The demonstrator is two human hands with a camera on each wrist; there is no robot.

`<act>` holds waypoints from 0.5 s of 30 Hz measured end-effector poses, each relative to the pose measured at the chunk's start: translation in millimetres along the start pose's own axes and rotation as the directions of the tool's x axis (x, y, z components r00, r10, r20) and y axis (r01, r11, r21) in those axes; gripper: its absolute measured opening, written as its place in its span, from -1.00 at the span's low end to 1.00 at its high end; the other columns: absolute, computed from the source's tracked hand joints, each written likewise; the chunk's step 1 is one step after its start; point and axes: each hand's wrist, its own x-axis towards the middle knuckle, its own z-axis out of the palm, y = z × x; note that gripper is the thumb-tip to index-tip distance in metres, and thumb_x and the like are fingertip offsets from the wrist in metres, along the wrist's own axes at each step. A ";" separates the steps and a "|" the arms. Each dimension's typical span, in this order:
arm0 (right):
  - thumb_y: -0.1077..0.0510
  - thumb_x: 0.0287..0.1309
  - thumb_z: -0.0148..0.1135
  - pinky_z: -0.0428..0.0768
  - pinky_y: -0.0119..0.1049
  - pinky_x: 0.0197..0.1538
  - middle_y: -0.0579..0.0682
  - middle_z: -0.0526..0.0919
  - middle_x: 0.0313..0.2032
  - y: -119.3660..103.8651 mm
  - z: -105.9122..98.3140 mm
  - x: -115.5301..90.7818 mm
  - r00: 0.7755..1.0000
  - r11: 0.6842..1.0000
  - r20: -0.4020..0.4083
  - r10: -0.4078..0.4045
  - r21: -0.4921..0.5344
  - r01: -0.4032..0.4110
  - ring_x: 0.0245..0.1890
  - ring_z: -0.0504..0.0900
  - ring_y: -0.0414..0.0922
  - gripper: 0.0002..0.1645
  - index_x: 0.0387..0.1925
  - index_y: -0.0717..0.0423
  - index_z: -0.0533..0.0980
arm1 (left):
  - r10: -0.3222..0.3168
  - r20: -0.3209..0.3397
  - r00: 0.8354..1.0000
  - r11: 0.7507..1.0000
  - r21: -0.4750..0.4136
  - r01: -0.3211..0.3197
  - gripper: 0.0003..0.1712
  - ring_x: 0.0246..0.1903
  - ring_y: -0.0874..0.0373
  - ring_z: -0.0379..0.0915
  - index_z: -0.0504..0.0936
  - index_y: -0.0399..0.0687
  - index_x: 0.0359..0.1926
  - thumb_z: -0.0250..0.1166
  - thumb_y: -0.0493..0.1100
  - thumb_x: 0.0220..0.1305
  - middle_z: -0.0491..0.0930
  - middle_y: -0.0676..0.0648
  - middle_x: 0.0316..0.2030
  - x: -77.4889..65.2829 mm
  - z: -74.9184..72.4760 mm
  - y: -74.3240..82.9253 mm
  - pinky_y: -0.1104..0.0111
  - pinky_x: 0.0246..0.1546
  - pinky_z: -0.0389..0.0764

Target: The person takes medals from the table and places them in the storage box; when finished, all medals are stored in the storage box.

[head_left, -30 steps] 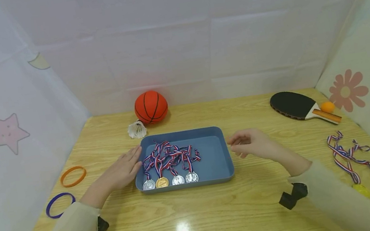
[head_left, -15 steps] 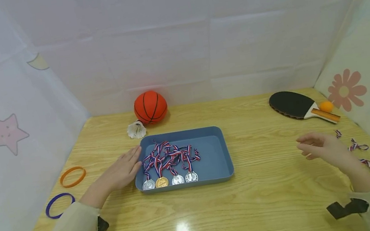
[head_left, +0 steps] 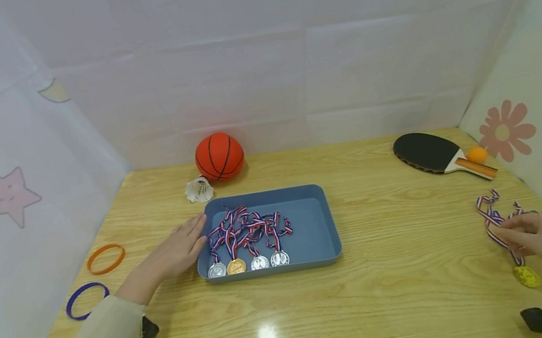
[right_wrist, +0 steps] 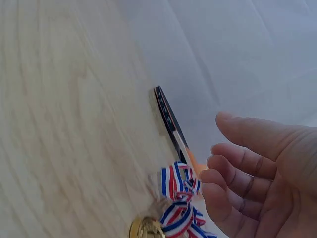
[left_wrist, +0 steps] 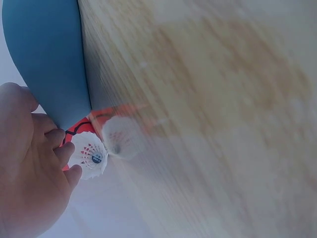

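My left hand [head_left: 175, 252] rests with straight fingers against the left wall of a blue tray [head_left: 312, 227]. Inside the tray lie several medals with tangled red, white and blue ribbons; a gold medal [head_left: 236, 266] is second from the left in the front row. My right hand [head_left: 540, 238] is over the ribbon [head_left: 491, 214] of another gold medal [head_left: 526, 276] on the table's right side. In the right wrist view its thumb [right_wrist: 247, 134] stands apart from the loosely bent fingers, with nothing between them. The silver medal at the far right is hidden behind that hand and sleeve.
Behind the tray sit a shuttlecock [head_left: 198, 190] and a red basketball [head_left: 219, 157]. A table tennis bat [head_left: 425, 153] and an orange ball [head_left: 477, 154] lie at the back right. Orange [head_left: 106, 259] and purple [head_left: 86, 300] wristbands lie at the left.
My right hand has moved from beside the tray's right wall rightward and toward me, to the medals at the right. The left hand and the tray have stayed put.
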 end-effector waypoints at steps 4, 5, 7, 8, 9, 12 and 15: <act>0.11 0.30 0.06 0.60 -0.27 -0.45 0.02 0.55 -0.54 15.4 -4.0 -7.9 0.999 0.999 0.022 0.043 -0.030 -0.042 -0.57 0.52 -0.15 -0.56 -0.21 0.54 0.39 | -0.004 0.003 1.000 1.000 0.000 0.004 -0.39 0.31 -0.24 -0.15 0.00 -0.43 0.35 -0.17 -0.12 0.45 -0.04 -0.34 0.35 0.1 -0.4 0.2 -0.07 0.24 -0.05; 0.11 0.29 0.07 0.58 -0.28 -0.47 0.03 0.53 -0.56 18.3 -4.5 -9.8 0.998 0.998 0.025 0.052 -0.038 -0.051 -0.59 0.50 -0.15 -0.58 -0.24 0.51 0.40 | -0.004 0.004 1.000 1.000 0.001 0.004 -0.39 0.31 -0.24 -0.15 0.00 -0.43 0.35 -0.17 -0.12 0.45 -0.04 -0.33 0.35 0.1 -0.4 0.2 -0.07 0.24 -0.05; 0.10 0.29 0.08 0.55 -0.29 -0.51 0.02 0.50 -0.60 23.9 -5.2 -13.3 0.997 0.997 0.040 0.061 -0.048 -0.059 -0.62 0.46 -0.15 -0.61 -0.29 0.47 0.39 | -0.005 0.006 1.000 1.000 0.002 0.005 -0.39 0.31 -0.24 -0.15 0.00 -0.43 0.35 -0.17 -0.12 0.45 -0.04 -0.33 0.35 0.0 -0.6 0.3 -0.07 0.25 -0.05; 0.10 0.28 0.08 0.53 -0.30 -0.53 0.02 0.49 -0.61 26.0 -5.3 -14.5 0.996 0.997 0.048 0.069 -0.047 -0.067 -0.64 0.45 -0.16 -0.62 -0.31 0.45 0.38 | -0.004 0.007 1.000 1.000 0.002 0.004 -0.39 0.31 -0.24 -0.15 0.00 -0.43 0.35 -0.17 -0.12 0.45 -0.04 -0.34 0.35 -0.1 -0.7 0.5 -0.07 0.25 -0.05; 0.10 0.28 0.09 0.51 -0.31 -0.55 0.01 0.46 -0.63 27.7 -5.4 -15.4 0.995 0.996 0.063 0.075 -0.051 -0.072 -0.66 0.42 -0.16 -0.63 -0.33 0.43 0.36 | -0.004 0.008 1.000 1.000 0.001 0.004 -0.39 0.31 -0.24 -0.15 0.00 -0.44 0.35 -0.16 -0.12 0.45 -0.04 -0.34 0.35 -0.2 -0.8 0.6 -0.07 0.24 -0.05; 0.07 0.26 0.11 0.46 -0.33 -0.57 -0.01 0.42 -0.65 31.6 -5.7 -16.7 0.990 0.992 0.099 0.104 -0.080 -0.096 -0.67 0.39 -0.18 -0.61 -0.33 0.40 0.33 | -0.005 0.008 1.000 1.000 -0.007 0.005 -0.39 0.31 -0.25 -0.16 0.00 -0.44 0.35 -0.16 -0.13 0.45 -0.04 -0.34 0.35 -0.5 -1.0 0.7 -0.07 0.25 -0.05; -0.02 0.21 0.16 0.45 -0.34 -0.57 -0.03 0.42 -0.63 33.4 -5.5 -16.7 0.981 0.979 0.112 0.161 -0.144 -0.144 -0.65 0.40 -0.17 -0.51 -0.30 0.40 0.33 | -0.006 0.007 1.000 1.000 -0.012 0.006 -0.39 0.31 -0.25 -0.16 0.00 -0.44 0.35 -0.16 -0.12 0.45 -0.04 -0.34 0.35 -0.3 0.1 -0.3 -0.07 0.25 -0.06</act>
